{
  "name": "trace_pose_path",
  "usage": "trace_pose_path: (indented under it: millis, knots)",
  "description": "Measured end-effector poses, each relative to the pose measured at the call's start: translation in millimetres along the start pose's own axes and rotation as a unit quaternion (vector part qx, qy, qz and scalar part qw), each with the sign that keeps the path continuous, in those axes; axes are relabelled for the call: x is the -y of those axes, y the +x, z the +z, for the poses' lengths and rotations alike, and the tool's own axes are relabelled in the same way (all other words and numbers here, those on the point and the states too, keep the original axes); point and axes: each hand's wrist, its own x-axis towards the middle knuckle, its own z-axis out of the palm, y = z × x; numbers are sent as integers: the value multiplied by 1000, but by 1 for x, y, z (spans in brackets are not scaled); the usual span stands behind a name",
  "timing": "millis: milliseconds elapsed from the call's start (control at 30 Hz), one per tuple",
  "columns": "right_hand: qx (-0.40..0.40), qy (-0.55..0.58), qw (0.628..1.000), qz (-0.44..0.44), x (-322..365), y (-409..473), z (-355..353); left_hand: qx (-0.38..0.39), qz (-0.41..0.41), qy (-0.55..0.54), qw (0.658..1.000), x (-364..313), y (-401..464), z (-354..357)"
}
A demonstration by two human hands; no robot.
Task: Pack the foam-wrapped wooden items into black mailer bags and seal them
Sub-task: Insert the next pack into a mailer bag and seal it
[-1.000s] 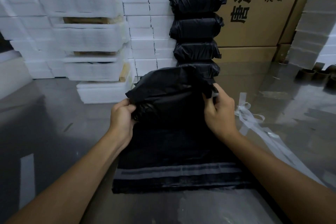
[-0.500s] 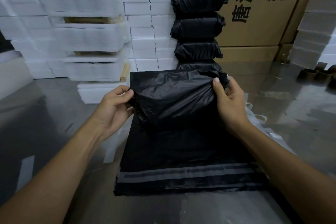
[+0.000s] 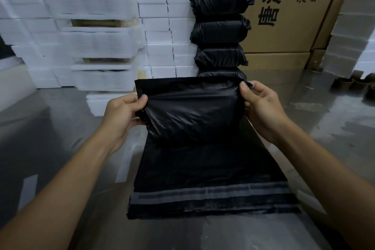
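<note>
Two hands work one bulging black plastic mailer bag (image 3: 190,111), raised just above the shiny grey table (image 3: 50,138). Left hand (image 3: 123,113): fingers clamped on the bag's left edge, thumb on top. Right hand (image 3: 261,107): fingers pinching the upper right corner. Held at both ends this way, the loose flap pulls taut across the top, probably to fold it over and close it; whether it is already sealed, cannot tell.

Foam-wrapped item presumably inside; the bag bulges, contents not visible.

Under the held bag: flat stack of empty black mailer bags (image 3: 211,178), grey adhesive strip (image 3: 211,191) facing the person, mouths within easy reach.

Counts: four finished black parcels (image 3: 221,32) stacked in a column at the table's far edge, the lowest mostly hidden behind the held bag. White foam-wrapped bundles (image 3: 97,36) piled at left, at least four with wood showing; blur prevents a firm count. Brown cardboard cartons (image 3: 288,26) behind.
</note>
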Motion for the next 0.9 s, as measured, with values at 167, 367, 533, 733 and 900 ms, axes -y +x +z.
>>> trace_pose_path:
  millis: [167,367,533,733,900]
  knots:
    - [-22,-43,999,12,2,0,-3,-101,-18,49,993,-9,0,1]
    - [-23,-188,982,-13,17,2,-10,-46,-133,-50,989,-25,0,-1]
    - [8,-85,985,150,34,3,-12,-20,-173,-210,962,-30,-4,4]
    - [-2,27,980,199,37,1,-3,-51,-184,-194,962,-26,-1,4]
    - [-40,-45,983,173,27,3,0,18,-149,-151,977,-18,1,-2]
